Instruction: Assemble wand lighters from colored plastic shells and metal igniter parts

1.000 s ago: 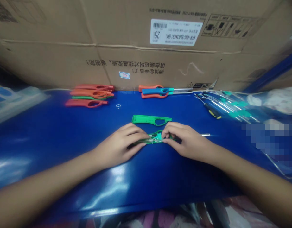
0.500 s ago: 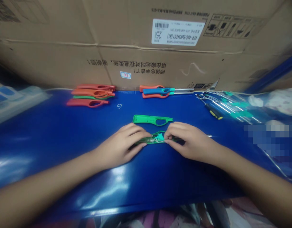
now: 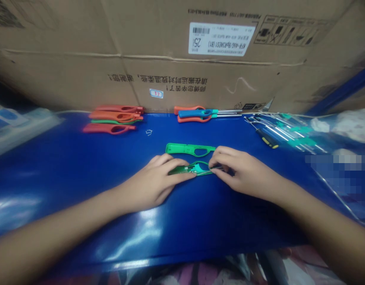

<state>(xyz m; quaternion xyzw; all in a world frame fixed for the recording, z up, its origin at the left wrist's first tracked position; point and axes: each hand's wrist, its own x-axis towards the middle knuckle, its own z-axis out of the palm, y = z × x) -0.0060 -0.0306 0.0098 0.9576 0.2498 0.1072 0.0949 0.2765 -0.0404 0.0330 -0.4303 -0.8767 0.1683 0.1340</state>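
A green plastic handle shell (image 3: 192,169) with small parts inside lies on the blue table (image 3: 81,166). My left hand (image 3: 154,183) rests flat over its left end, fingers stretched along it and holding it down. My right hand (image 3: 238,171) pinches the shell's right end with thumb and fingers closed. A second green handle shell (image 3: 190,149) lies just behind, untouched.
Red, orange and green handle shells (image 3: 114,117) are stacked at the back left. Finished tools with red and blue handles (image 3: 200,113) lie at the back centre. Screwdrivers in a clear bag (image 3: 285,132) sit at the right. A big cardboard box (image 3: 176,51) walls the back.
My right hand has shifted slightly right and back along the green shell. My left fingers have slid further over its left end. The metal rod seen to the right is now hidden.
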